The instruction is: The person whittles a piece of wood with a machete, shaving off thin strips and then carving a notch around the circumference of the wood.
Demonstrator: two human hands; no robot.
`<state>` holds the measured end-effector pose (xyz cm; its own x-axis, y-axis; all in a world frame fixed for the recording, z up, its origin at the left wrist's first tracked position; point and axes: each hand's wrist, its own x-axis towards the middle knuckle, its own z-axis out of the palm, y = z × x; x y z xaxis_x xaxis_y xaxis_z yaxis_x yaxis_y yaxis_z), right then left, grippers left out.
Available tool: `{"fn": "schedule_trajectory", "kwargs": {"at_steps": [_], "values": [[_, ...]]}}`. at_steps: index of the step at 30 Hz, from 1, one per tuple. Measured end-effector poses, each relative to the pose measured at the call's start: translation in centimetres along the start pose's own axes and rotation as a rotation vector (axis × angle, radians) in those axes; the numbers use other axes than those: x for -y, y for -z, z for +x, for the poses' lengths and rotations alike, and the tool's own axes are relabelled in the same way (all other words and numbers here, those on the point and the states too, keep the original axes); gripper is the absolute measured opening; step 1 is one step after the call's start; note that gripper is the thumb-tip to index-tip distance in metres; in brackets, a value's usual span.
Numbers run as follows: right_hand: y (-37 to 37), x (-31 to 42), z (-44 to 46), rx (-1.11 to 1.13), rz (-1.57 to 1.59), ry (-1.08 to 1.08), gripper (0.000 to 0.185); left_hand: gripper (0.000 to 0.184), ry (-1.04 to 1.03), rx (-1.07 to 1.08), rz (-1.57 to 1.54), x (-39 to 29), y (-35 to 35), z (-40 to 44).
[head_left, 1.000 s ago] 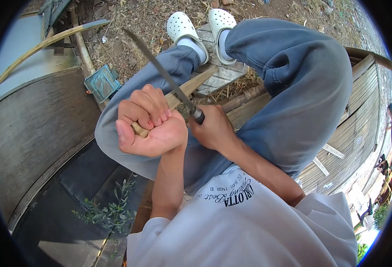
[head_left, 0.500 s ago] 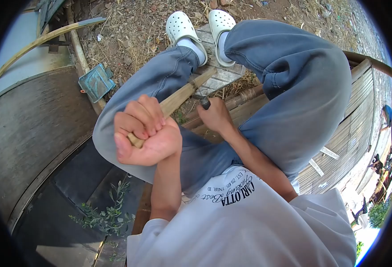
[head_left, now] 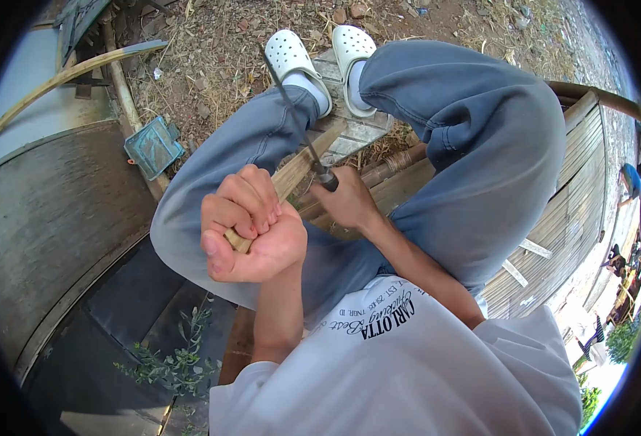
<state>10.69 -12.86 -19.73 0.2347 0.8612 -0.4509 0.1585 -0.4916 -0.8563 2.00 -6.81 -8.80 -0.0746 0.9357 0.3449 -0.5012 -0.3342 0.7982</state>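
My left hand [head_left: 254, 225] is closed around the near end of a pale wooden stick [head_left: 296, 173], palm turned up. The stick slants away toward my feet and narrows at its far end. In my right hand [head_left: 349, 200] is the dark handle of a knife [head_left: 291, 109]. Its long, thin blade points up and left, crossing the stick in view; I cannot tell whether the two touch. Both hands are between my bent knees, the right one close beside the stick.
White clogs [head_left: 355, 54] rest on a weathered board [head_left: 364, 134]. A blue plastic tray [head_left: 153, 148] lies on the ground at left, near a curved wooden strip [head_left: 66, 75]. Slatted bamboo [head_left: 553, 232] is at right, and a leafy plant [head_left: 175, 360] at lower left.
The knife blade has swung up and left and now shows at full length. My left hand and the stick have shifted slightly right and down.
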Motion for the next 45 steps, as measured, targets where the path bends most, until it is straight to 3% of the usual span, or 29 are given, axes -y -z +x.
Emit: {"fn": "schedule_trajectory", "kwargs": {"at_steps": [2, 5, 7, 8, 11, 15, 18, 22, 24, 26, 28, 30, 34, 36, 38, 39, 40, 43, 45], "values": [[0.6, 2.9, -1.0, 0.159, 0.038, 0.030, 0.022, 0.043, 0.000, -0.028, -0.017, 0.0, 0.2, 0.0], [-1.1, -2.0, 2.0, 0.077, -0.023, 0.005, 0.023, 0.043, 0.024, -0.139, -0.067, -0.4, 1.5, 0.7], [-1.5, -3.9, 2.3, -0.057, -0.099, -0.046, 0.024, 0.042, 0.007, -0.050, -0.051, -0.5, 1.1, 0.0], [-1.6, -4.0, 2.2, -0.065, -0.093, -0.038, 0.024, 0.041, -0.009, 0.026, -0.037, -0.4, 0.9, -0.2], [0.5, 3.2, -1.2, 0.166, 0.011, 0.023, 0.025, 0.041, 0.005, -0.042, -0.044, -0.3, 0.5, 0.6], [-1.2, -1.9, 1.6, 0.040, -0.133, -0.067, 0.024, 0.036, 0.006, -0.188, 0.021, -0.5, 1.1, 0.8], [-1.8, -5.0, 2.3, -0.086, -0.096, -0.107, 0.025, 0.041, 0.001, -0.038, -0.049, -0.4, 0.7, -0.3], [-1.2, -0.9, -0.1, -0.009, -0.030, 0.061, 0.024, 0.040, 0.013, -0.077, 0.005, 0.0, -0.2, 0.3], [-1.0, -1.5, 1.3, 0.083, -0.087, -0.073, 0.025, 0.040, 0.036, -0.114, -0.014, 0.0, 0.4, 0.7], [-2.4, -5.5, 3.1, -0.157, -0.128, -0.001, 0.025, 0.040, 0.039, -0.128, -0.049, -0.1, 0.3, 1.0], [-2.0, -4.6, 2.7, -0.180, -0.111, -0.004, 0.026, 0.040, 0.016, -0.074, -0.014, 0.0, -0.4, 0.5], [-1.1, -2.6, 1.3, 0.004, 0.018, -0.140, 0.026, 0.041, 0.007, -0.056, -0.004, 0.1, -0.9, 0.6], [-0.4, 1.5, -0.5, 0.034, 0.043, 0.002, 0.025, 0.041, 0.024, -0.023, 0.016, 0.1, -0.5, 0.7], [-1.2, -2.1, 2.0, -0.014, -0.036, 0.022, 0.026, 0.042, 0.027, -0.036, -0.036, 0.4, -0.2, 0.9], [-1.5, -5.8, 3.9, -0.113, -0.112, -0.093, 0.026, 0.042, 0.030, -0.036, -0.102, 0.5, -0.4, 0.7], [-1.5, -5.7, 3.7, -0.094, -0.039, -0.268, 0.024, 0.042, 0.013, 0.065, -0.082, 0.7, -1.0, 0.4], [-0.9, -4.4, 3.0, -0.102, -0.044, -0.260, 0.024, 0.042, -0.007, 0.159, -0.065, 1.0, -1.3, 0.2], [1.1, 1.7, 0.1, 0.146, 0.070, 0.048, 0.023, 0.043, -0.013, 0.084, -0.069, 0.9, -1.1, 0.4], [0.7, 1.4, 0.4, 0.137, 0.116, 0.007, 0.022, 0.043, -0.008, 0.058, -0.076, 0.5, -0.2, 0.2]]}}
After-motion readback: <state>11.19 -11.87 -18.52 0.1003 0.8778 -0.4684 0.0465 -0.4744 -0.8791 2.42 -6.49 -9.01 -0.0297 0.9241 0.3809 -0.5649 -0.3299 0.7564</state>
